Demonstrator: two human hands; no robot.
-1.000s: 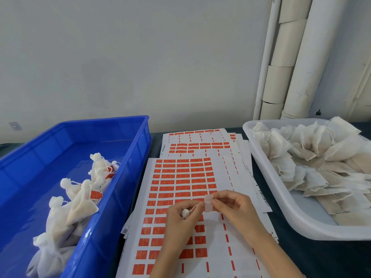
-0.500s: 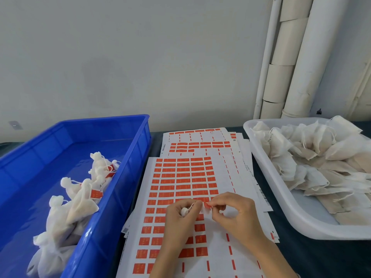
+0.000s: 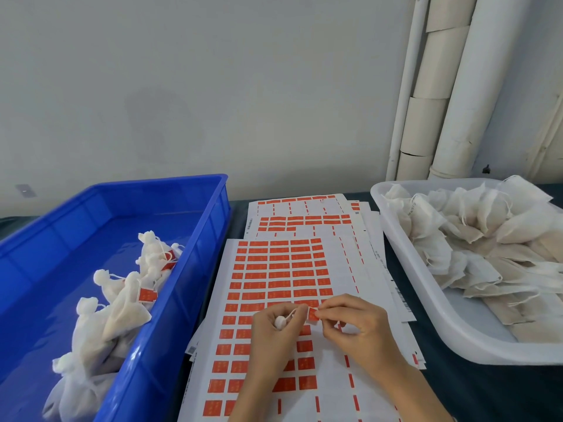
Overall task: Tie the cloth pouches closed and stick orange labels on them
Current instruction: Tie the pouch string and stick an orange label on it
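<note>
White cloth pouch (image 3: 280,321) sits bunched inside the left hand (image 3: 271,339), low in the middle of the head view, above the sheets. Only its small round gathered top shows, poking out between curled fingers and facing up toward the camera. The body is hidden, so I cannot tell how its long axis runs. A thin white drawstring (image 3: 294,312) runs from that top up and to the right, to a small orange paper label (image 3: 313,314). The right hand (image 3: 359,327) pinches this label between thumb and forefinger, its other fingers curled. The label stands roughly upright, leaning slightly.

Both hands hover over white backing sheets of orange labels (image 3: 280,269), which are fanned across a dark table (image 3: 487,391). To the left, a blue plastic crate (image 3: 182,300) holds tied, labelled pouches (image 3: 122,309). To the right, a white plastic tub (image 3: 426,315) is heaped with flat, untied pouches (image 3: 472,239).
</note>
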